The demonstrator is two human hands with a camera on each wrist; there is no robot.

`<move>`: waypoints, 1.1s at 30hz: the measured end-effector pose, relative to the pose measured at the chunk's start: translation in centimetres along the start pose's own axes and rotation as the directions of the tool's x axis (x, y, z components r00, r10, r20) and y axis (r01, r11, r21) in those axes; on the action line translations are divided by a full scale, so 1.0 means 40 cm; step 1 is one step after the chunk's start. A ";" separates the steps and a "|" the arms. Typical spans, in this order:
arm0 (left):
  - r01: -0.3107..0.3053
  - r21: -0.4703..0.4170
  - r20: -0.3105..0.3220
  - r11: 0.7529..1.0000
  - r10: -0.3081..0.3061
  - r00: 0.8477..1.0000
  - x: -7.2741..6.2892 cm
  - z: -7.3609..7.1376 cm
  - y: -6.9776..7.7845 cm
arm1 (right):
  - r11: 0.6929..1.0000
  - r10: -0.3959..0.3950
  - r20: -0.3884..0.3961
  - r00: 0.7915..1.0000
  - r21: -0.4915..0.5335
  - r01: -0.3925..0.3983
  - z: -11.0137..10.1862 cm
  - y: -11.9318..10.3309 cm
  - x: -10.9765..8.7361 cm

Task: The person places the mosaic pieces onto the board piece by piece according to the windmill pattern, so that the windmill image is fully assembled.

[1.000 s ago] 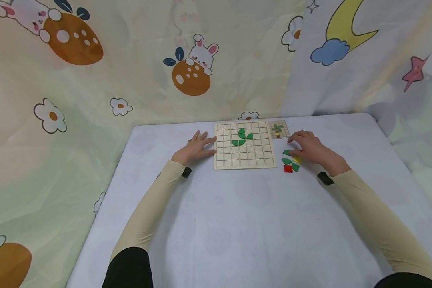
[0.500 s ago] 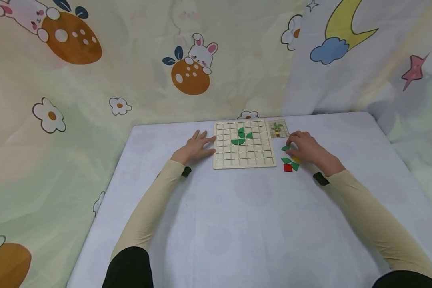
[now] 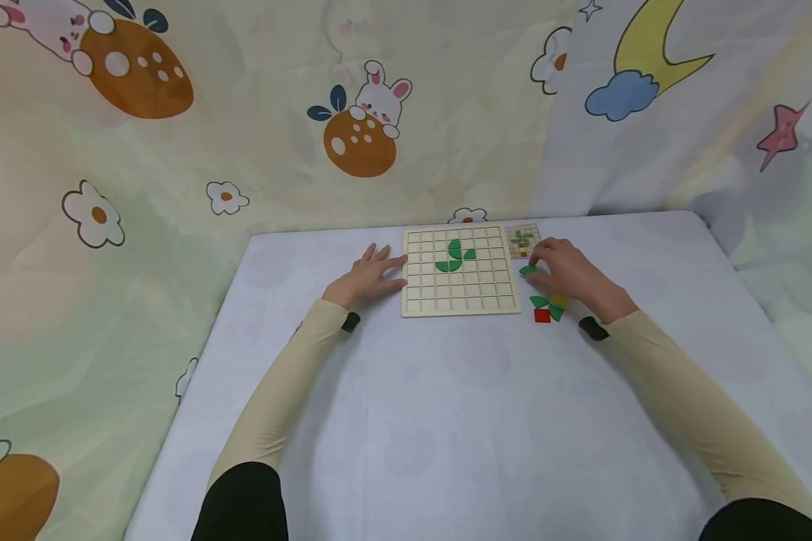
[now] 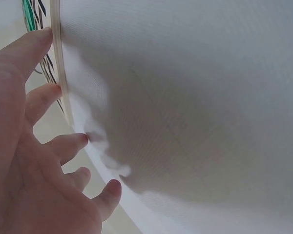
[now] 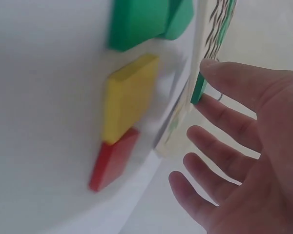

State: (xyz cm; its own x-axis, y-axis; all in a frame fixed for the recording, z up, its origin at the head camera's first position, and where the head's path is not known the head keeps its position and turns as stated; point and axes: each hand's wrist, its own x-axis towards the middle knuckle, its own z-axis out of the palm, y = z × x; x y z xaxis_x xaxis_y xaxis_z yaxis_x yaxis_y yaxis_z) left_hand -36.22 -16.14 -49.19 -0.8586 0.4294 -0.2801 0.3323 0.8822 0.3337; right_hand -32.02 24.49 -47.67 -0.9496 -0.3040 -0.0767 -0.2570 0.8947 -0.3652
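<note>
My left hand [image 3: 365,278] has its fingers spread, with thumb and forefinger touching the left edge of the wooden grid board [image 3: 429,293]; the left wrist view shows two fingertips on that edge. My right hand [image 3: 571,274] pinches a green quarter-round tile [image 5: 198,89] between thumb and forefinger, its other fingers loosely extended. That tile is just off the board's right side, in front of the small pattern card [image 3: 522,242]. On the board sit several green tiles [image 3: 455,265] near the middle.
Loose tiles lie right of the board: a red square [image 3: 542,315], a yellow one [image 3: 558,300] and green ones [image 3: 555,312]. The right wrist view also shows a red tile [image 5: 115,158] beside the yellow. A patterned cloth backdrop [image 3: 257,143] rises behind the white table [image 3: 406,421].
My right hand has moved left and away from me with the green tile, from the loose tiles toward the board. The left hand has stayed at the board's edge.
</note>
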 end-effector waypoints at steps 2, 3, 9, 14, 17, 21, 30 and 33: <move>0.001 -0.005 -0.001 1.000 -0.001 1.000 -0.001 0.000 0.000 | 1.000 -0.018 -0.007 1.000 -0.019 0.018 -0.001 -0.013 0.011; 0.002 -0.010 0.000 1.000 -0.002 1.000 -0.002 -0.001 0.000 | 0.999 -0.028 -0.010 1.000 -0.025 0.028 -0.002 -0.020 0.016; 0.012 -0.010 0.010 1.000 -0.012 1.000 -0.002 0.000 0.000 | 0.996 -0.091 -0.024 0.996 -0.020 0.090 0.012 -0.055 0.059; 0.000 0.005 0.018 1.000 0.000 1.000 0.007 0.004 -0.001 | 0.992 -0.108 -0.044 0.993 -0.063 0.105 0.039 -0.080 0.105; 0.003 0.007 0.018 1.000 -0.003 1.000 0.008 0.004 -0.001 | 0.990 -0.101 -0.062 0.993 -0.103 0.094 0.048 -0.099 0.132; 0.008 0.009 0.010 1.000 -0.008 1.000 0.005 0.003 -0.003 | 0.986 -0.075 -0.085 0.994 -0.156 0.061 0.055 -0.120 0.159; 0.016 -0.016 0.010 1.000 -0.016 1.000 0.004 0.003 -0.002 | 0.995 -0.027 -0.054 0.998 -0.102 0.021 0.048 -0.128 0.170; 0.014 -0.014 -0.005 1.000 -0.014 1.000 0.004 0.004 -0.002 | 0.996 -0.036 -0.054 0.998 -0.084 0.031 0.047 -0.129 0.171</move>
State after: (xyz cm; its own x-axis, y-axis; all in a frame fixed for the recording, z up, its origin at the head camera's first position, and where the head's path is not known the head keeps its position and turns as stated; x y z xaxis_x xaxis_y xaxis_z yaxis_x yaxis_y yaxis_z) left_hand -36.33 -16.12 -49.39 -0.8652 0.4159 -0.2800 0.3146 0.8852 0.3426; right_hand -36.87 17.20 -48.05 -0.9480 -0.3181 -0.0136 -0.3009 0.9091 -0.2880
